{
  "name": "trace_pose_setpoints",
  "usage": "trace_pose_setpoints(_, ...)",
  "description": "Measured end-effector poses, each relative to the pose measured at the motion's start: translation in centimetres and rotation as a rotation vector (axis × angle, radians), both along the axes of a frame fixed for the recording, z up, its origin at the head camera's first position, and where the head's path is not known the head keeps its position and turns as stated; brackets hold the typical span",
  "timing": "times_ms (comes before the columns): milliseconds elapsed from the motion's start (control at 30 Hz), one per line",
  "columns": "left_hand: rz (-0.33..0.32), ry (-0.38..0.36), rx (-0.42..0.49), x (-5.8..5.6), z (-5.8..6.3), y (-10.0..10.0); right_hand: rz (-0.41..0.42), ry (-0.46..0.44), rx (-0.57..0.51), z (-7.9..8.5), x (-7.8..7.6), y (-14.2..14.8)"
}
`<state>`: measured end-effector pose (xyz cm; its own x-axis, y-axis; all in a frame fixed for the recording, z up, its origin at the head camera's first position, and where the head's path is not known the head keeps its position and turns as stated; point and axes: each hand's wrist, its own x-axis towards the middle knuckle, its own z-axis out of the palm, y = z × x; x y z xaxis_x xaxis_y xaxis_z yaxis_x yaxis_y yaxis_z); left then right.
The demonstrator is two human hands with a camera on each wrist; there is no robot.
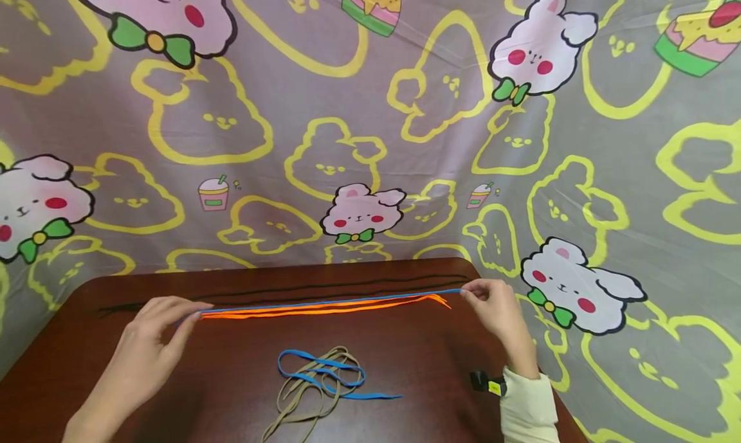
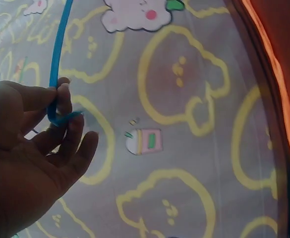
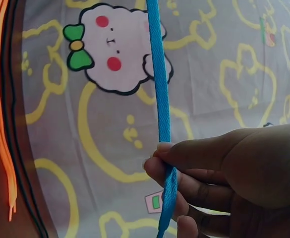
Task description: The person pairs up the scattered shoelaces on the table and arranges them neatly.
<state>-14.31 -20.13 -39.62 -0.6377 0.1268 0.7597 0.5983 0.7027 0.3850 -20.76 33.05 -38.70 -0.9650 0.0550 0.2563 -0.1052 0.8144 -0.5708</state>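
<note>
A flat blue shoelace (image 1: 347,300) is stretched nearly straight between both hands, raised over the table. My left hand (image 1: 141,343) pinches it near one end, and in the left wrist view a short tail of the lace (image 2: 60,120) bends across the fingers. At the other end my right hand (image 1: 496,308) holds it between thumb and forefinger; its tip hangs below them in the right wrist view. Orange shoelaces (image 1: 435,298) lie lengthwise just behind it. Nearer the front, a second blue shoelace (image 1: 370,397) lies loosely looped over a tangled tan shoelace (image 1: 289,420).
Black shoelaces (image 1: 359,282) run along the back of the dark brown table (image 1: 231,379). A curtain (image 1: 260,108) printed with rabbits surrounds the back and right side. A small black item with a yellow label (image 1: 486,383) sits beside the right sleeve (image 1: 528,407).
</note>
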Motion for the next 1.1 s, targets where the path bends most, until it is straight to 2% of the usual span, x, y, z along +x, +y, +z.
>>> trace_pose_setpoints(100,0.022,0.01,-0.011,-0.1,-0.4,-0.9,0.0,0.011,0.007,-0.5,-0.2,0.4)
trace_pose_setpoints(267,0.102,0.004,-0.032,-0.1,-1.0,-2.2,-0.012,0.006,0.022,-1.1,-0.4,1.0)
trace_pose_setpoints(367,0.128,0.0,-0.039,-0.3,-1.4,-2.9,-0.021,-0.006,0.033,-1.4,-0.6,1.3)
trace_pose_setpoints(633,0.225,-0.062,-0.098,-0.9,-2.6,-5.5,-0.015,-0.019,0.074,-2.4,-1.0,1.9)
trace_pose_setpoints(867,0.295,-0.169,-0.081,-1.2,-3.2,-6.7,0.061,-0.047,0.067,-3.6,-1.6,2.4)
trace_pose_setpoints(933,0.311,-0.199,-0.094,-1.3,-3.3,-7.1,0.059,-0.057,0.075,-4.1,-1.8,2.5)
trace_pose_setpoints(1100,0.403,-0.308,-0.144,-1.6,-3.8,-7.9,0.032,-0.09,0.077,-5.6,-2.3,2.7)
